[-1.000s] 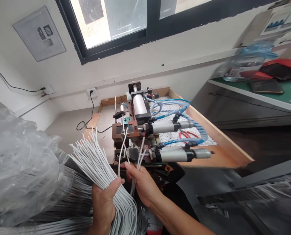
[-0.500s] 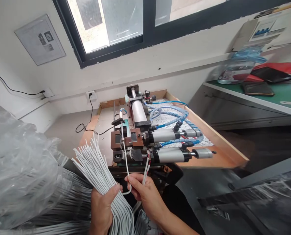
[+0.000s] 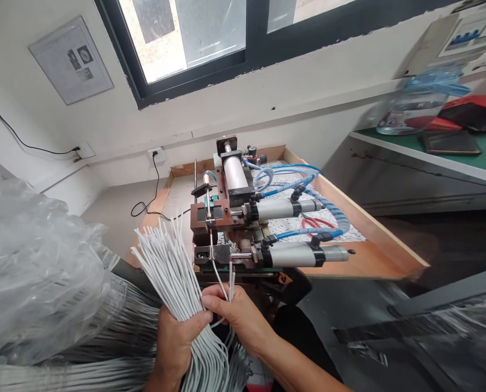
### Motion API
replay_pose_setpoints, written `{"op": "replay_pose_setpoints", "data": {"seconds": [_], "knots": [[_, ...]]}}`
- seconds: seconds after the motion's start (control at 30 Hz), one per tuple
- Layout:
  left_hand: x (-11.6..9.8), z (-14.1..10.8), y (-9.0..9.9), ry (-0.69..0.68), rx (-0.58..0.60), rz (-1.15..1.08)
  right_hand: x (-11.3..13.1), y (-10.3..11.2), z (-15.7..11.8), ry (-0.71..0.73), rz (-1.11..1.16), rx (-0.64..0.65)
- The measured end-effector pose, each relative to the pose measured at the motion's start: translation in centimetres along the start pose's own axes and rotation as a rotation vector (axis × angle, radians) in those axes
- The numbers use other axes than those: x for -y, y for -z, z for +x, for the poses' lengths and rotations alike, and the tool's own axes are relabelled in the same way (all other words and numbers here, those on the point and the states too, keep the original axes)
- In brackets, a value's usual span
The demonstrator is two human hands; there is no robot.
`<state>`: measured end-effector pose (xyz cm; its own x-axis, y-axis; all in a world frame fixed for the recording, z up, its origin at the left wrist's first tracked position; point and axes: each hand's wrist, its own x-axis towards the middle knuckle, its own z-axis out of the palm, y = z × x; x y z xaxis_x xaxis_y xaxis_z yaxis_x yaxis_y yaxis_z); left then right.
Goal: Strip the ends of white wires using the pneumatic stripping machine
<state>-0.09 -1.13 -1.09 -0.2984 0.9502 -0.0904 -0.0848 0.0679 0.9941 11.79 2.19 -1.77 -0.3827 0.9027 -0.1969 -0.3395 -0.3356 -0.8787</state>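
White walls (image 3: 226, 117) run behind the scene, with a dark-framed window (image 3: 185, 38) above and a framed sheet (image 3: 73, 62) to its left. Below stands a wood-rimmed worktop (image 3: 383, 239) bearing a machine (image 3: 234, 177) with silver cylinders and looped blue hoses (image 3: 336, 209). Just in front of it, the left hand (image 3: 176, 340) is wrapped around a thick bundle of pale cables (image 3: 171, 272), thumb across them, their ends fanned upward. The right hand (image 3: 240, 316) touches the bundle's side, thumb and forefinger pinching a single cable (image 3: 218, 274) — its upper end reaches into the front of the machine. A few loose strands (image 3: 232, 283) stand upright at the right hand. Clear plastic wrap (image 3: 42, 272) bulges at far left, over more cables (image 3: 124, 316); a clear jug (image 3: 410, 114) — blurred — sits on a green surface (image 3: 485, 160) at right.
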Motion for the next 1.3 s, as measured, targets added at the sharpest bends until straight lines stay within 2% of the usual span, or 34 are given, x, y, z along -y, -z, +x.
{"op": "replay_pose_setpoints", "data": {"seconds": [0.17, 0.37, 0.6, 0.83, 1.13, 1.3], "knots": [[-0.1, 0.0, 0.0, 0.003, 0.097, 0.03, -0.1, -0.1, -0.4, 0.182, 0.006, -0.074], [-0.5, -0.1, -0.1, 0.168, 0.04, -0.179, -1.1, 0.5, -0.7, 0.143, 0.097, -0.213], [-0.9, 0.0, 0.0, 0.228, -0.057, -0.258, -1.7, 0.7, -1.6, 0.027, 0.102, -0.219], [-0.8, 0.1, -0.1, 0.151, -0.075, -0.259, -1.4, 0.9, -0.8, -0.019, 0.083, -0.156], [-1.1, -0.1, 0.4, 0.115, -0.086, -0.24, -2.2, 2.0, -1.2, 0.068, -0.098, -0.103], [-1.2, -0.2, 0.1, 0.119, -0.12, -0.244, -2.7, 2.1, -1.9, 0.065, -0.004, -0.133]]}}
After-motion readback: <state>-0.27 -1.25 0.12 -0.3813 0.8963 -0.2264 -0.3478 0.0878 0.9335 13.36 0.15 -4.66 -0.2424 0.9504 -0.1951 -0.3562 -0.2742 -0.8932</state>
